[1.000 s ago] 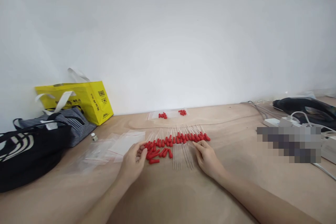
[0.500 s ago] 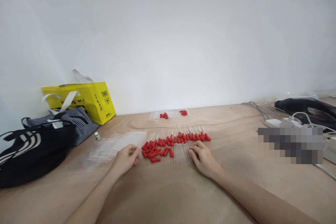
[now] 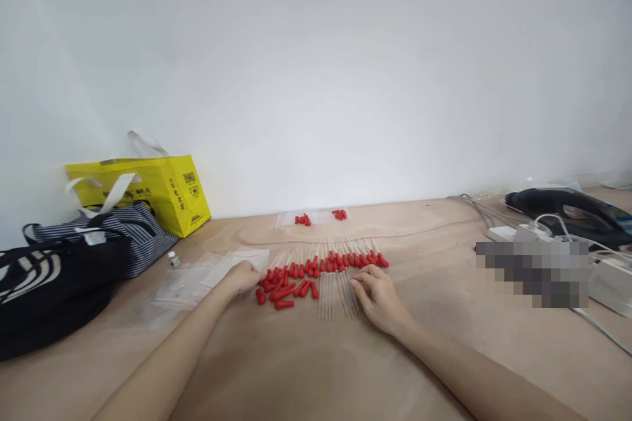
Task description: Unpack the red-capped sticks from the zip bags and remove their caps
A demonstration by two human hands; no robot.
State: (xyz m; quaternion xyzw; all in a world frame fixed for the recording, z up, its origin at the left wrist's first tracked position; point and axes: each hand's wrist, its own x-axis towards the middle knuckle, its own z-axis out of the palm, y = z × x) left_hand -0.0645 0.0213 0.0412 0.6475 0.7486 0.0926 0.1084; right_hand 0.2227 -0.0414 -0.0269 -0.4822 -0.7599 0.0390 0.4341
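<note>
My left hand (image 3: 241, 277) reaches the left end of a cluster of red rubber dropper bulbs (image 3: 281, 293). Its fingers are drawn together at the cluster's edge; what they pinch, if anything, is hidden. Along the back of the cluster runs a row of glass droppers with red bulbs (image 3: 350, 259), their thin tips pointing towards the wall. In front of that row lie bare glass tubes (image 3: 326, 296), side by side in two groups. My right hand (image 3: 379, 296) rests on the table just right of these tubes, fingers loosely curled, thumb beside the nearest tube, nothing visible in its grasp.
Clear plastic bags (image 3: 197, 281) lie left of the droppers, near a small bottle (image 3: 173, 259). Bagged red-bulb droppers (image 3: 303, 220) lie by the wall. A yellow bag (image 3: 190, 204), striped bag (image 3: 148, 237) and black bag (image 3: 64, 289) stand left. Power strips and cables (image 3: 612, 283) occupy the right.
My left hand has moved to the edge of the bulb cluster, and one bulb now sits apart at its front left. My right hand stays beside the glass tubes. The view has turned slightly right.
</note>
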